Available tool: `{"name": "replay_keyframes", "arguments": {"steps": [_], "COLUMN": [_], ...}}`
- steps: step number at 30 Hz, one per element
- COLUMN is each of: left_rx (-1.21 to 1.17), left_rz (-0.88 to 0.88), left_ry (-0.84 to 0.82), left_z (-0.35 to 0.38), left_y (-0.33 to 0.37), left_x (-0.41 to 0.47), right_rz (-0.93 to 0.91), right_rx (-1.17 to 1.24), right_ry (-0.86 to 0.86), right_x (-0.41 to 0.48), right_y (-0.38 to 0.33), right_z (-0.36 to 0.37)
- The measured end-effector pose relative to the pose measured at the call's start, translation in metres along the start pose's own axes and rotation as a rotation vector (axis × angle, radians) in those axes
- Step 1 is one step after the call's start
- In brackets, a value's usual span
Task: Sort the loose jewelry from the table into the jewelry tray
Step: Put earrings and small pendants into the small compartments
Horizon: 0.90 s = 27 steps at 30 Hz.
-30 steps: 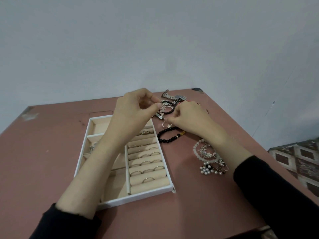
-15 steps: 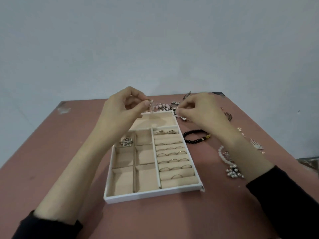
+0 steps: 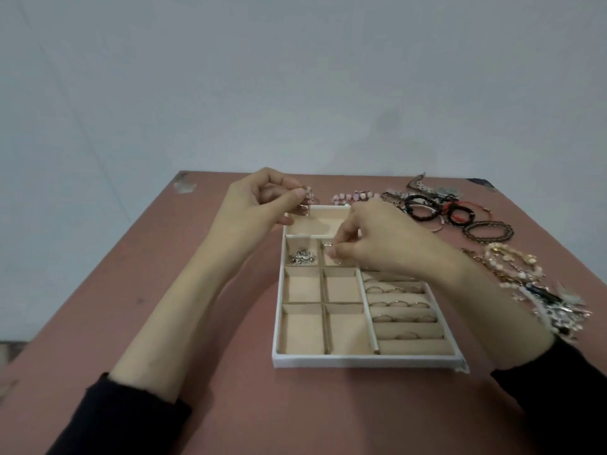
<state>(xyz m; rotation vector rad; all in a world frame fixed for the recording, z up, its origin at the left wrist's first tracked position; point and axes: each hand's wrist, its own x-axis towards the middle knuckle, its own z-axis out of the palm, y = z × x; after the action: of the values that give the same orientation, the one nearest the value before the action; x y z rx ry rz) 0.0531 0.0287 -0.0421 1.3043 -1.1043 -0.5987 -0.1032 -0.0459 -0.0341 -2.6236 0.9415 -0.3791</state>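
A white jewelry tray [image 3: 361, 360] with beige compartments lies on the reddish table. My left hand [image 3: 259, 201] pinches a small sparkly silver piece [image 3: 307, 200] above the tray's far left corner. My right hand [image 3: 371, 243] pinches a small silver piece [image 3: 328, 246] low over the second small compartment of the upper row. The compartment to its left holds several silver pieces [image 3: 302, 256]. Rings [image 3: 397, 304] sit in the ring rolls on the tray's right side.
Loose jewelry lies right of and behind the tray: black bracelets [image 3: 427, 208], a brown beaded bracelet [image 3: 487, 231], a pink bead strand [image 3: 354, 196], a pearl and gold tangle [image 3: 512, 267] and silver pieces [image 3: 558, 307]. The table's far edge meets a grey wall.
My right hand has come down from the far pile to the small compartment with a silver piece. My left hand stays raised with its piece. The view has shifted left, so the tray sits further right.
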Motion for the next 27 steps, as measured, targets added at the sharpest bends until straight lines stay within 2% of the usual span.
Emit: {"name": "replay_keyframes", "arguments": {"steps": [4,10,13,17,20,23,27], "left_rx": [-0.009,-0.015,-0.017,-0.014,0.007,0.029,0.041], "left_rz": [-0.007,-0.027,-0.036,-0.051,-0.057,-0.059,-0.061], "left_ry": [-0.009,-0.029,-0.034,-0.047,-0.045,-0.046,-0.047], "left_z": [-0.001,-0.002,-0.002,-0.001,-0.001,-0.001,-0.002], "left_y": [0.001,0.001,0.001,0.002,0.002,0.002,0.004], "left_x": [0.000,0.001,0.001,0.000,0.000,-0.001,-0.003], "right_rz": [0.000,0.085,0.100,-0.004,-0.038,-0.028,-0.006], "right_rx": [-0.003,0.088,0.029,-0.218,-0.293,-0.267,-0.087], "right_ry": [-0.093,-0.112,-0.146,-0.016,0.045,0.094,0.217], "right_x": [0.002,0.007,0.007,0.004,0.002,0.004,-0.001], "right_y": [0.001,0.004,0.004,0.001,0.001,0.002,0.006], "right_z": [-0.001,-0.004,-0.001,0.006,0.007,0.004,-0.009]}}
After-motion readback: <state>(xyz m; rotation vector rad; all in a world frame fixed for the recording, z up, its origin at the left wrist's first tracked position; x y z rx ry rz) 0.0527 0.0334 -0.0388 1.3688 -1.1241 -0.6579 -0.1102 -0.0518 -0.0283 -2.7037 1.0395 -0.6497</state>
